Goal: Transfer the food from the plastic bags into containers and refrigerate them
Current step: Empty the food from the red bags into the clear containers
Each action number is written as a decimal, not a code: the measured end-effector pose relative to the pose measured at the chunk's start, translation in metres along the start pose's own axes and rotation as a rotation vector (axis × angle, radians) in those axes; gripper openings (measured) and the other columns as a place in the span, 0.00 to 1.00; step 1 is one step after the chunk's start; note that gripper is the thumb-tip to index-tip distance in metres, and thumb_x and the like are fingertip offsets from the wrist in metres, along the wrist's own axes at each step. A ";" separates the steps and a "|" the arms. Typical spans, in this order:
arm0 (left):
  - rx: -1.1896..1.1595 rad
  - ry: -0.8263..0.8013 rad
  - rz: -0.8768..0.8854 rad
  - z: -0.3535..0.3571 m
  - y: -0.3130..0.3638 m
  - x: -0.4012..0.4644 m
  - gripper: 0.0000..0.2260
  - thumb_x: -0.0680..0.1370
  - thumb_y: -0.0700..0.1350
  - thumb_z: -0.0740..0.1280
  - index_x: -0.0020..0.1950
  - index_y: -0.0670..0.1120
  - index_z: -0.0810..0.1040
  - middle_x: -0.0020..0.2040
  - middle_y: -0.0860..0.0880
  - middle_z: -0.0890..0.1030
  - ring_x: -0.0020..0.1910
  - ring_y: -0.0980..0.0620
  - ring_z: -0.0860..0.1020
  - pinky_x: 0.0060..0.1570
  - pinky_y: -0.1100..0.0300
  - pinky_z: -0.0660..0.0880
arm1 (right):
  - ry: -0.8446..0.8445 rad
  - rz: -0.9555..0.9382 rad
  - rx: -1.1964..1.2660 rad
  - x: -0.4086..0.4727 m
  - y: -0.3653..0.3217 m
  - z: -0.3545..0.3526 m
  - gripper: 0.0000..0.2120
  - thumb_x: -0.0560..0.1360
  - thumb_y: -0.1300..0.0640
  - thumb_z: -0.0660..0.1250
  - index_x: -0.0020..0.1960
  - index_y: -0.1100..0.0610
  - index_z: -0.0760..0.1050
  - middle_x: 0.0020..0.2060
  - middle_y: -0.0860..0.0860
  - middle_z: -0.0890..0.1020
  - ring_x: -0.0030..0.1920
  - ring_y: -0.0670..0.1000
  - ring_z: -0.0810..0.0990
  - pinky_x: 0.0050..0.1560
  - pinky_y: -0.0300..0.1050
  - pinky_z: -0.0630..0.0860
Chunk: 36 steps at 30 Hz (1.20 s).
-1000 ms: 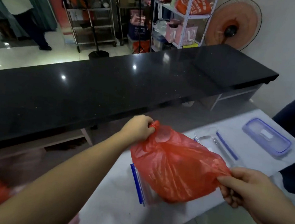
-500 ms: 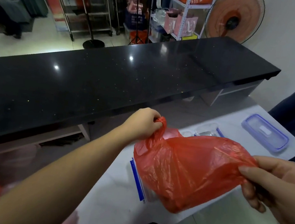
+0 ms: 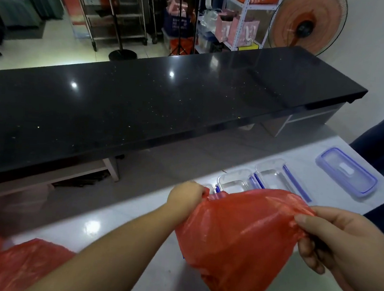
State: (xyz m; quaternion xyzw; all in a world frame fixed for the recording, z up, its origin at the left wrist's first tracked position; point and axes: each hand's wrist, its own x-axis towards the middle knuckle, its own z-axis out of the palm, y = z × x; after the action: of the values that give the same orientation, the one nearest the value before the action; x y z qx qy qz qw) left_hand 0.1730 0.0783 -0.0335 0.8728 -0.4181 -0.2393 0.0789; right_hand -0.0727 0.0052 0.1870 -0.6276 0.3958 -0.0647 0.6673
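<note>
Now red bag [image 3: 236, 236] stretched between left grip [image 3: 185, 198], right grip [image 3: 331, 236]

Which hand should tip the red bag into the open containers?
Probably the left hand: it grips the red bag right beside the open containers. The right hand pinches the near edge, farther from them.

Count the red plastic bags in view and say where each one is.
2. One red bag is held up between the left hand and the right hand over the white counter. A second red bag lies at the counter's near-left corner. Others may be out of frame.
</note>
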 end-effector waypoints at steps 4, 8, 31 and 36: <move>0.091 -0.074 -0.002 0.014 0.006 0.004 0.10 0.81 0.48 0.63 0.59 0.51 0.81 0.57 0.44 0.78 0.57 0.41 0.79 0.49 0.54 0.73 | 0.030 0.005 -0.020 0.012 0.009 0.001 0.13 0.74 0.61 0.69 0.31 0.62 0.80 0.26 0.62 0.75 0.23 0.53 0.70 0.21 0.41 0.67; 0.008 -0.109 -0.033 0.015 0.006 0.004 0.11 0.82 0.46 0.63 0.62 0.46 0.78 0.60 0.43 0.81 0.56 0.41 0.80 0.49 0.55 0.73 | 0.009 -0.006 -0.049 0.024 0.009 0.011 0.15 0.77 0.59 0.69 0.33 0.62 0.79 0.27 0.61 0.76 0.25 0.53 0.71 0.26 0.44 0.68; -0.502 0.426 0.167 -0.096 0.015 -0.061 0.20 0.79 0.49 0.73 0.70 0.60 0.76 0.56 0.60 0.79 0.51 0.60 0.78 0.49 0.68 0.71 | -0.092 0.000 -0.028 0.150 -0.013 0.083 0.17 0.81 0.47 0.68 0.43 0.60 0.79 0.28 0.52 0.79 0.26 0.47 0.75 0.28 0.39 0.71; -0.518 0.416 0.105 -0.083 0.007 -0.051 0.05 0.82 0.53 0.69 0.56 0.58 0.84 0.46 0.60 0.84 0.44 0.62 0.80 0.42 0.65 0.73 | -0.106 -0.068 -0.065 0.145 0.008 0.061 0.12 0.81 0.49 0.68 0.48 0.58 0.80 0.32 0.54 0.79 0.29 0.48 0.76 0.33 0.44 0.73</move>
State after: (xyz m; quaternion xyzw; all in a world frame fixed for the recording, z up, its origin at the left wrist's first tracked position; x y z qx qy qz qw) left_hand 0.1812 0.1081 0.0592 0.8312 -0.3628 -0.1501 0.3938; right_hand 0.0594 -0.0294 0.1090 -0.6647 0.3400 -0.0411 0.6641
